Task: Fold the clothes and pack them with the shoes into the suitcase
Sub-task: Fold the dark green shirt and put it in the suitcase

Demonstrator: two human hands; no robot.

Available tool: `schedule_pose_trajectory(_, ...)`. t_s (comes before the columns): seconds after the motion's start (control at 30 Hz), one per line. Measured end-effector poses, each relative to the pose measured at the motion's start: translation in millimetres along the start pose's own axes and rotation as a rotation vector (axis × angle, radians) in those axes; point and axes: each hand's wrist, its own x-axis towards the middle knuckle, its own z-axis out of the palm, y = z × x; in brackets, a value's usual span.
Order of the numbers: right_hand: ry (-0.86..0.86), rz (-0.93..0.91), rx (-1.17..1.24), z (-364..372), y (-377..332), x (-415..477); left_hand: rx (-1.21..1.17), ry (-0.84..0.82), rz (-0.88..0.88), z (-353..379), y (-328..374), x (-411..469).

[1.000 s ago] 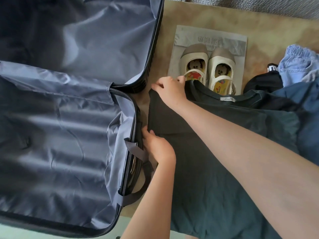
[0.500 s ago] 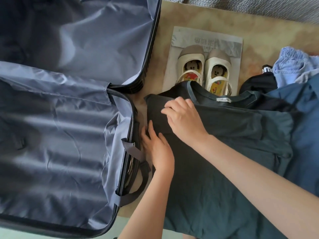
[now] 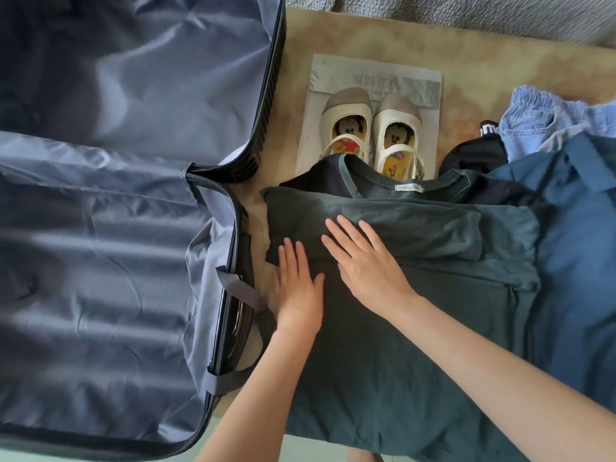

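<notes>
Left hand (image 3: pixel 298 295) and right hand (image 3: pixel 370 268) lie flat on the shirt (image 3: pixel 433 361); its edge seemingly clears the suitcase (image 3: pixel 100 295).

Your open suitcase with the wrinkled grey-blue nylon lining (image 3: pixel 100 261) lies flat on your left, both halves spread. The dark teal cotton T-shirt (image 3: pixel 416 345) lies flat just beside its right edge. The collar points away from you, the white neck label is showing, and a folded-over layer runs across the upper part. The pair of cream strap shoes with cartoon insoles (image 3: pixel 373 128) stands upright side by side beyond the collar, toes away from you, heels under the shirt's edge. On your right, bunched and unfolded: a blue shirt (image 3: pixel 576 235), a black garment (image 3: pixel 473 155) and a light blue crumpled garment (image 3: pixel 550 118).
</notes>
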Motion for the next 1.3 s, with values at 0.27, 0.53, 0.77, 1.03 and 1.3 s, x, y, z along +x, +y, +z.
schedule_pose_trajectory(0.27,0.038,0.042,0.161,3.2,9.2,-16.6,0.117,0.136,0.027,-8.4,4.4,2.3)
schedule_pose_trajectory(0.53,0.229,0.499,0.539,6.3,24.7,-86.0,-0.283,0.285,-0.007,-21.0,14.8,9.4)
schedule_pose_trajectory(0.77,0.271,0.525,0.658,-4.6,5.6,-90.3,-0.363,0.230,-0.015,-60.5,22.8,41.8)
schedule_pose_trajectory(1.03,0.313,0.666,0.716,-5.6,30.3,-100.1,-0.240,0.252,0.187,-66.5,47.8,29.6)
schedule_pose_trajectory(1.3,-0.145,0.585,0.476,11.1,55.3,-87.0,-0.253,0.103,0.153,-60.1,43.9,46.2)
